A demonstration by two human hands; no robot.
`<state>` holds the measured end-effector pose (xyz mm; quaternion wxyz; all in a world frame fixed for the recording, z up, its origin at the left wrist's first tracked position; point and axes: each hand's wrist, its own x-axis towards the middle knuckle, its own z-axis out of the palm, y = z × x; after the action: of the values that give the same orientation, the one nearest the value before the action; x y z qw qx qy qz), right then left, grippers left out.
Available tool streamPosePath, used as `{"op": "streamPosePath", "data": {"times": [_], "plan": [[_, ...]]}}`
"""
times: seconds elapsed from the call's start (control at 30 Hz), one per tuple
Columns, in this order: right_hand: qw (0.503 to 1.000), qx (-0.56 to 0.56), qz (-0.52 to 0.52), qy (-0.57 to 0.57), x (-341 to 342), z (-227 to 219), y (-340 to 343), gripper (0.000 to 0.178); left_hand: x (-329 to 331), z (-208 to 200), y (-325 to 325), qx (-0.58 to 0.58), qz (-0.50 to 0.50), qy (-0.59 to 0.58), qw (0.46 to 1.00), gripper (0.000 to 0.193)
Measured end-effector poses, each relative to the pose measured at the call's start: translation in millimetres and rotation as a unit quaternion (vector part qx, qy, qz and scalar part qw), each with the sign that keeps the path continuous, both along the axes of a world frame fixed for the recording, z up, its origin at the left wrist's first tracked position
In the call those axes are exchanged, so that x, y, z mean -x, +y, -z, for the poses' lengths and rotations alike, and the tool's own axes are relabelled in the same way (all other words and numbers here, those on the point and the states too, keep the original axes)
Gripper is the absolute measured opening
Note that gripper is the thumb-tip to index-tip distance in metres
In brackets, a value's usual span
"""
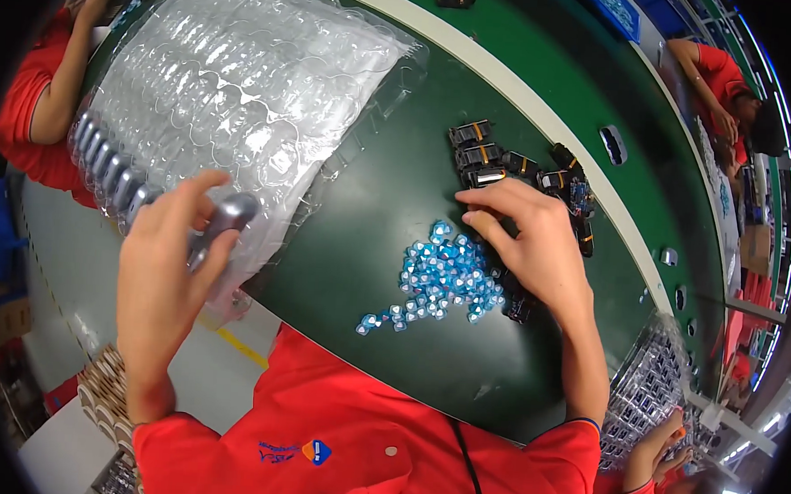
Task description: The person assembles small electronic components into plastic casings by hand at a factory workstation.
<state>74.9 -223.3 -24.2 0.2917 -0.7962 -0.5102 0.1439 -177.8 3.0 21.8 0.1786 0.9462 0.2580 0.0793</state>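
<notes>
My left hand (167,253) is at the near edge of a clear plastic blister tray (234,78), fingers and thumb around a glossy grey rounded shell (236,208). More grey shells (113,174) sit in a row along the tray's left side. On the green table, my right hand (530,232) hovers with thumb and forefinger apart, nothing visible between them. Just beyond its fingertips lies a cluster of black modules (477,155) with yellow strips. Closer to me is a heap of small shiny blue pieces (448,272). A dark part (518,303) shows partly under my right wrist.
Past the table's pale rim (512,79) runs a green belt (549,54) carrying scattered black parts and a grey-and-black shell (613,145). Co-workers in red sit at the left (50,104), far right (713,85) and lower right. A filled tray (652,386) stands at the right.
</notes>
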Motion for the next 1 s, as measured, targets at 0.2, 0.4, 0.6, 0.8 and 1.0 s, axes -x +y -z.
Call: {"op": "streamPosePath", "data": {"times": [0.2, 0.4, 0.6, 0.8, 1.0], "plan": [[0.998, -0.021, -0.051, -0.028, 6.9, 13.7, 2.1, 0.016, -13.7, 14.2, -37.3, 0.233, -0.03, -0.242, 0.941, 0.041], [0.992, -0.004, 0.061, 0.113, -2.6, 7.6, 2.3, 0.014, -81.4, 55.0, -64.3, 0.498, -0.001, -0.324, 0.804, 0.035], [0.977, -0.046, 0.084, 0.192, -11.3, 12.8, 3.0, 0.015, -105.4, 58.6, -59.9, 0.491, 0.023, -0.303, 0.816, 0.035], [0.97, -0.088, 0.061, 0.217, -20.4, 6.6, -5.7, 0.022, -127.9, 59.5, -59.9, 0.54, 0.049, -0.312, 0.78, 0.036], [0.936, -0.167, 0.028, 0.308, -13.4, 0.9, 4.5, 0.022, -127.0, 66.1, -64.4, 0.537, 0.072, -0.335, 0.771, 0.036]]}}
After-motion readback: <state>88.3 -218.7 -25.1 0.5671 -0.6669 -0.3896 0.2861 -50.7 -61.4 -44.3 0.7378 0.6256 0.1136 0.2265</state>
